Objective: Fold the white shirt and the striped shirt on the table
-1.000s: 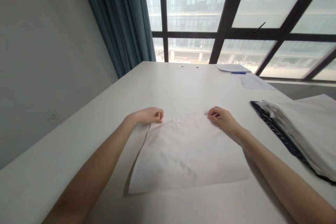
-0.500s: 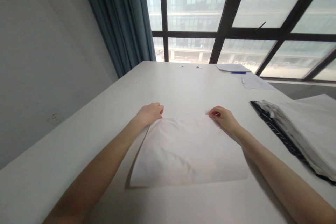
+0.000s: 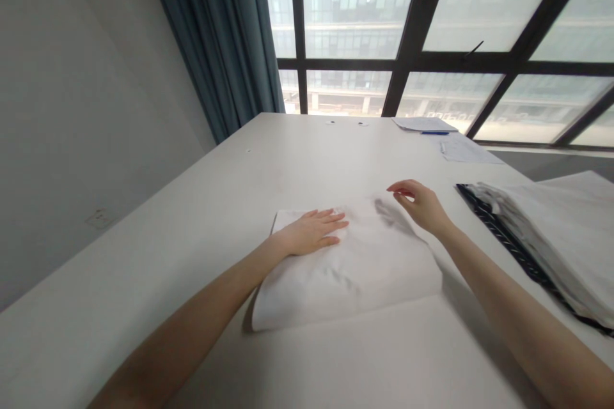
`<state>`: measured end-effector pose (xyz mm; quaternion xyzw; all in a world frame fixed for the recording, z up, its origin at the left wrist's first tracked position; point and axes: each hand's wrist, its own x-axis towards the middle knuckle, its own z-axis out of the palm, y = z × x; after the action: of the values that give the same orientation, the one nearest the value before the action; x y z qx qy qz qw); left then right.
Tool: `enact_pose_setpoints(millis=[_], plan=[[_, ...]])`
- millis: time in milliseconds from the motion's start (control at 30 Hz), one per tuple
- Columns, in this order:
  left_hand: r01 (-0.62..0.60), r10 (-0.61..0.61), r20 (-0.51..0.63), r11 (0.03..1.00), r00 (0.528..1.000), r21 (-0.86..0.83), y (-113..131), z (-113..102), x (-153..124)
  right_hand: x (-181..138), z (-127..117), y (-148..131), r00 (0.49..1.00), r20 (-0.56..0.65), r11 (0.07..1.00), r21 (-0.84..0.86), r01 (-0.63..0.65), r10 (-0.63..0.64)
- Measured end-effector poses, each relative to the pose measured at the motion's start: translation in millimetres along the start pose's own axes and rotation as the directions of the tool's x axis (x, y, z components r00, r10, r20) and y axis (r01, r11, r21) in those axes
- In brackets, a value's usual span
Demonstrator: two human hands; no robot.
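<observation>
A white cloth (image 3: 384, 268) with soft wrinkles lies on the white table in front of me, its near left corner curling up a little. My left hand (image 3: 311, 232) rests flat on the far left part of this cloth, fingers spread. Over at the far right corner, my right hand (image 3: 416, 204) is raised slightly, thumb and fingertips pinched together at the lifted edge. A shadow falls on the cloth beneath those fingers.
To the right lies a stack of white cloths (image 3: 566, 223) over a black item with white marks (image 3: 508, 246). Papers (image 3: 425, 123) and a blue pen (image 3: 434, 133) sit at the far right, by the window. A blue curtain (image 3: 225, 45) hangs beyond the table's left side.
My left hand has let go of the far left corner and moved right, opening flat onto the cloth. My right hand has risen and shifted slightly away; the cloth's near edge has turned a little.
</observation>
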<state>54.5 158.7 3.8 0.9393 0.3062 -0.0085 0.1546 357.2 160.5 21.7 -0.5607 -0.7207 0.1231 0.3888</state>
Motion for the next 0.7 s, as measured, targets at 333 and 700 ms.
enact_pose_setpoints(millis=[333,700], plan=[[0.409,-0.379,-0.194,0.900,0.905,0.149,-9,7,0,-31,20,-87,0.880,0.389,0.946,-0.060,0.320,-0.273],[0.346,-0.338,-0.074,0.914,0.938,0.211,-4,-27,-13,-32,31,-71,0.752,0.628,0.914,-0.156,0.375,-0.201]])
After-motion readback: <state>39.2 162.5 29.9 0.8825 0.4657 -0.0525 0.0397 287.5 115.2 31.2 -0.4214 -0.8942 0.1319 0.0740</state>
